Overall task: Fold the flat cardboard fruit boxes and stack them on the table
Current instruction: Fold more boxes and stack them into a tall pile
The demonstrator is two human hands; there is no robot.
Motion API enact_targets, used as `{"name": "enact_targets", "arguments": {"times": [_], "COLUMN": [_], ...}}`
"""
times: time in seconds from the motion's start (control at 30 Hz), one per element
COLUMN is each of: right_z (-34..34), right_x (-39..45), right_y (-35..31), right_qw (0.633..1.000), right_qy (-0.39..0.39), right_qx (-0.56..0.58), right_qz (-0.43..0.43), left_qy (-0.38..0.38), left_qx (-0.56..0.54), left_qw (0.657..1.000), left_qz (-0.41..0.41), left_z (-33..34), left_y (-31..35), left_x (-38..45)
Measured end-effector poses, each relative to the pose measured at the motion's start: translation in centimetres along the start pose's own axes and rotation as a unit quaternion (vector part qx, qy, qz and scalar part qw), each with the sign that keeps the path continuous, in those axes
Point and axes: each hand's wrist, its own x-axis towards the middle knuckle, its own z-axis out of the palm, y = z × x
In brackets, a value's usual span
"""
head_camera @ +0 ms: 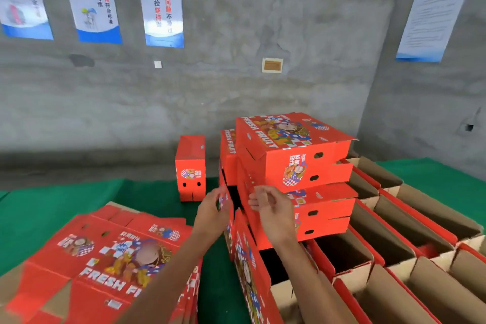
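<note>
Both hands reach a stack of folded boxes (297,166) mid-desk, long axis running left-right. The left hand (213,208) touches a blurred flap; the right hand (271,205) hangs loosely curled, grip unclear. Flat boxes (105,258) lie at the near-left edge, cut off by the frame.

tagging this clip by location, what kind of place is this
Probably a fruit packing workshop or warehouse: bare concrete wall, quality slogan posters, and stacks of folded fruit boxes beside flat box blanks on a green table.

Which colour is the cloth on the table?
Green; the cloth shows best in the head view, left of the hands.
</note>
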Motion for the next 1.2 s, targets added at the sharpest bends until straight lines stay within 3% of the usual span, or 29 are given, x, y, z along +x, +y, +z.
{"name": "enact_targets", "arguments": {"times": [0.23, 0.33, 0.43, 0.5, 0.6, 0.77, 0.9, 1.03, 1.2], "right_z": [12.7, 16.0, 17.9, 18.5, 19.1, 19.6, 19.8, 20.0, 18.0], "right_x": [-7.4, -11.2, -14.7, -16.4, -17.3, -19.8, -22.6, -23.9, -22.8], "right_y": [5.9, 9.4, 12.3, 13.4, 13.5, 11.8, 11.6, 10.0, 7.1], "right_qw": [0.970, 0.950, 0.916, 0.898, 0.892, 0.879, 0.889, 0.906, 0.919], "right_qy": [-0.191, -0.228, -0.267, -0.265, -0.241, -0.248, -0.161, -0.120, -0.168], "right_qx": [-0.041, -0.102, -0.186, -0.273, -0.306, -0.188, -0.096, 0.044, 0.131], "right_qz": [0.142, 0.188, 0.236, 0.223, 0.227, 0.360, 0.417, 0.403, 0.330], "left_qy": [0.037, 0.052, 0.065, 0.073, 0.140, 0.164, 0.135, 0.096, 0.114], "left_qx": [0.085, 0.160, 0.310, 0.349, 0.315, 0.294, 0.269, 0.302, 0.356], "left_qw": [0.982, 0.962, 0.905, 0.878, 0.888, 0.889, 0.897, 0.896, 0.893], "left_qz": [-0.165, -0.216, -0.285, -0.320, -0.304, -0.310, -0.323, -0.312, -0.252], "left_z": [-10.5, -14.9, -18.9, -21.1, -23.2, -23.8, -23.6, -23.5, -24.5], "left_y": [-12.6, -17.6, -22.2, -24.5, -25.9, -25.8, -25.2, -24.6, -24.3], "left_x": [-4.9, -8.3, -11.0, -12.5, -13.3, -13.2, -12.9, -13.2, -14.5]}}
